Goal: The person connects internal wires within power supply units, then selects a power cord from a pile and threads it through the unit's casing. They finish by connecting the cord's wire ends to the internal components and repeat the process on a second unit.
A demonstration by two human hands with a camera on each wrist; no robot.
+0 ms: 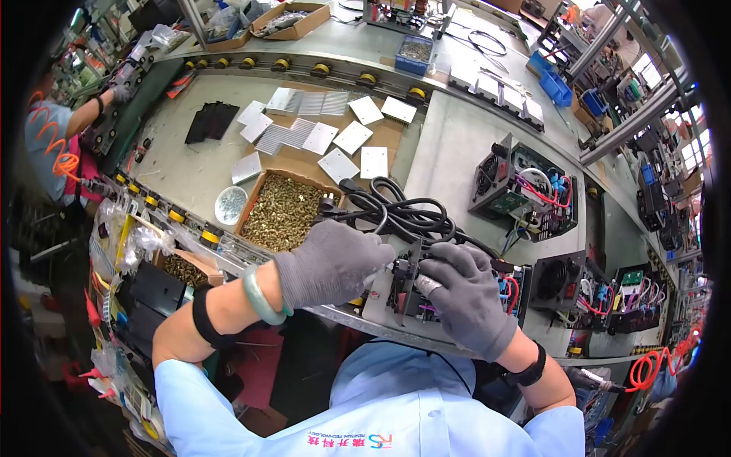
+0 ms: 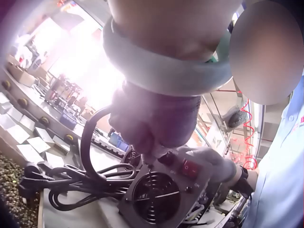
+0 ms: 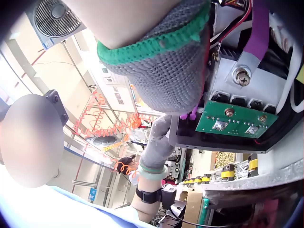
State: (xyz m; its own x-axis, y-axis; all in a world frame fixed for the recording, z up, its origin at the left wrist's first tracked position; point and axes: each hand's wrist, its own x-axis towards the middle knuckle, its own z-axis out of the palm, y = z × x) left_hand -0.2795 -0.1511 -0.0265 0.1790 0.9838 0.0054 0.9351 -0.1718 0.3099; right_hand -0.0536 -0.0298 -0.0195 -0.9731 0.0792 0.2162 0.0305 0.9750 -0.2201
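Observation:
A dark metal unit with a fan, red switch and panel markings stands under both gloved hands. My left hand has curled fingers, their tips at the panel's edge beside the fan; a thick black cord runs up into that hand. What lies between its fingertips is hidden. My right hand grips the unit's opposite side, fingers bent over its top. In the right wrist view, a green circuit board, a purple wire and a screw show inside the unit, beside the right hand.
A box of brass-coloured parts and a white bowl stand at the left. Metal plates lie on cardboard behind them. Coiled black cords lie just beyond the hands. More open units stand at the right.

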